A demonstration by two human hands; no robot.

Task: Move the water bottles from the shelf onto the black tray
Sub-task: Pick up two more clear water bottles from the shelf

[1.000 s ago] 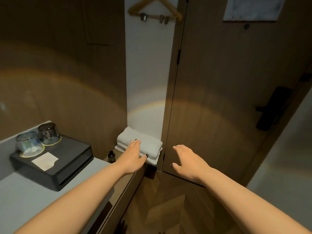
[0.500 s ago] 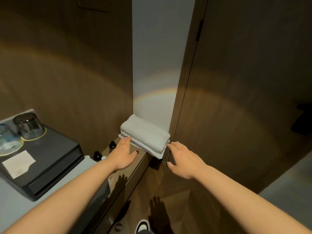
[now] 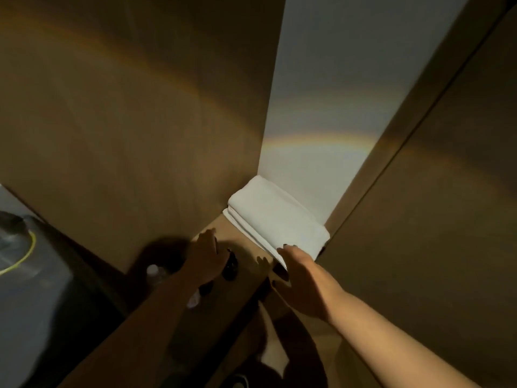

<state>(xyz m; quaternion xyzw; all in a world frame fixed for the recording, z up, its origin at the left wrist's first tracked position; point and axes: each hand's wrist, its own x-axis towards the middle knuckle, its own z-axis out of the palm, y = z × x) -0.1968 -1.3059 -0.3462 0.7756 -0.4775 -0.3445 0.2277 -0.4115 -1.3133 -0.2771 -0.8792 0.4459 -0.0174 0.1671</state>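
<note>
1. Both arms have pushed further in since half a second ago, and the view has dipped closer to the shelf (image 3: 249,247), so the black tray (image 3: 42,281) has slid to the lower left edge of the frame.
2. The left hand (image 3: 205,259) now hangs low over the shelf at lower centre, blurred and in shadow. Its fingers look fairly straight and spread; I cannot see them closed on anything.
3. Just beside that hand, to its right, stands a small dark bottle (image 3: 230,266). Whether the hand touches it I cannot tell.
4. A clear-looking bottle with a pale cap (image 3: 153,271) shows in the dark gap left of the forearm, and something pale (image 3: 194,299) peeps out under the wrist, too dim to name.
5. The right hand (image 3: 300,278) lies flat at the near edge of the folded white towel (image 3: 277,222), fingers straight and relaxed, holding nothing. It seems to rest on the shelf's front corner.
6. On the tray I can make out only part of a glass on a yellow-rimmed coaster (image 3: 16,247); no bottle stands on the visible part.
7. By my reckoning the job has barely begun: no bottle is lifted, none delivered. Every bottle I can see remains on the shelf, and each must be grasped and carried left to the tray.
</note>
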